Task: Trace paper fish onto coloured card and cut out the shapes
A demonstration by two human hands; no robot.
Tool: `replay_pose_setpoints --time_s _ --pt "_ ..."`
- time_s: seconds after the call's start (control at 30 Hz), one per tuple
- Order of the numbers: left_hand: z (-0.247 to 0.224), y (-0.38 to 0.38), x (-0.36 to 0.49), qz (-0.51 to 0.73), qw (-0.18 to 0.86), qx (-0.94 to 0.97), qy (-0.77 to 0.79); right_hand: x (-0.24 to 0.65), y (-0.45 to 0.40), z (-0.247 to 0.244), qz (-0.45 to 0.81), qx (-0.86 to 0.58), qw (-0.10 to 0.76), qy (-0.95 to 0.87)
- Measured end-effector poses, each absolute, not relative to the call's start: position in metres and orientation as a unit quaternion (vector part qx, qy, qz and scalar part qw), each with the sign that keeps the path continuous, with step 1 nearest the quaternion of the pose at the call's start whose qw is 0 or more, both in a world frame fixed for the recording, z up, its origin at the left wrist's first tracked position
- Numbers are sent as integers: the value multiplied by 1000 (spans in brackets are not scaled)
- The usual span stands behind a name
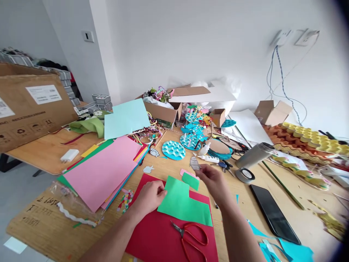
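Observation:
My right hand (214, 180) pinches a small grey paper cutout with drawn lines (194, 163) between thumb and fingers, above the table. My left hand (151, 195) is closed, its curled fingertips at the left edge of a green paper sheet (181, 203); whether they grip anything is hidden. The green sheet has a notch at its upper right and lies on a red paper sheet (152, 233). Red-handled scissors (191, 236) rest on the red sheet, blades slightly apart. A small green paper piece (191, 181) overlaps a pink piece (184, 172) just beyond.
Stacked coloured paper (100, 171) is at left. Blue wavy discs (173, 150), a glue bottle (209, 159) and small cutouts (148, 169) lie ahead. A steel flask (253, 154), its lid (244, 175), a phone (274, 213) and blue scraps (296, 251) are on the right.

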State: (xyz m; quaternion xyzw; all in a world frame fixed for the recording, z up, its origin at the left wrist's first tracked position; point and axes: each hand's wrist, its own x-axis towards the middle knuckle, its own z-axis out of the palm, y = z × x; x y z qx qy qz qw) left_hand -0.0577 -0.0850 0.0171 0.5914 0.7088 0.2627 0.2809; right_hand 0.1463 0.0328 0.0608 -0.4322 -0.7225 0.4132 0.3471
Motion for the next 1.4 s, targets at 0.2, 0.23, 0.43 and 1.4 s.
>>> replay_pose_setpoints --time_s 0.2,0.23,0.43,1.4 --pt "11 -82 -59 349 344 566 663 222 -1 65 462 -490 455 -583" --pt "11 -82 -59 362 355 562 653 230 -7 62 468 -498 472 -557" --pt "15 -81 -60 436 407 522 610 237 -34 33 435 -501 615 -427" --pt "62 -192 -219 712 220 90 660 223 -47 -9 321 -614 575 -434"
